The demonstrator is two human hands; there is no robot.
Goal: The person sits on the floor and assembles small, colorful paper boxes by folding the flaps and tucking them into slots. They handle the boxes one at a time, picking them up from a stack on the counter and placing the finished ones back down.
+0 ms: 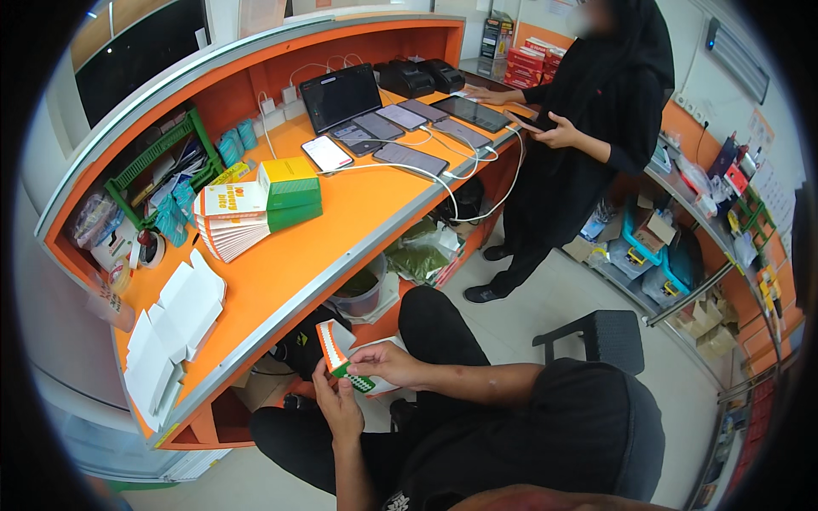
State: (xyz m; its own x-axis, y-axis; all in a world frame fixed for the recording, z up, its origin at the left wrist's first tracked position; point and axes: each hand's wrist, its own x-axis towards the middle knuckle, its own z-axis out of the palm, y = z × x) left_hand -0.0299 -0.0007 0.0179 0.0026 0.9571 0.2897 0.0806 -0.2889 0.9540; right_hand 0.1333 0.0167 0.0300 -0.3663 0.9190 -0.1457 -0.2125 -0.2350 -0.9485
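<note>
Seated below an orange counter point(290, 255), I hold a small flat card pack point(337, 353), white with orange and green print. My left hand point(339, 407) grips its lower edge from beneath. My right hand point(379, 362) pinches its right side near the green end. Both hands are over my lap, in front of my black-trousered knees point(434, 328). On the counter above lies a fanned stack of similar orange-and-white cards point(230, 223) beside a green and yellow box point(290, 192).
White folded sheets point(175, 328) lie at the counter's left end. Several phones and tablets point(409, 128) on cables fill the far end. A person in black point(588, 128) stands there. A black stool point(601, 336) and shelves with boxes point(673, 247) are at the right.
</note>
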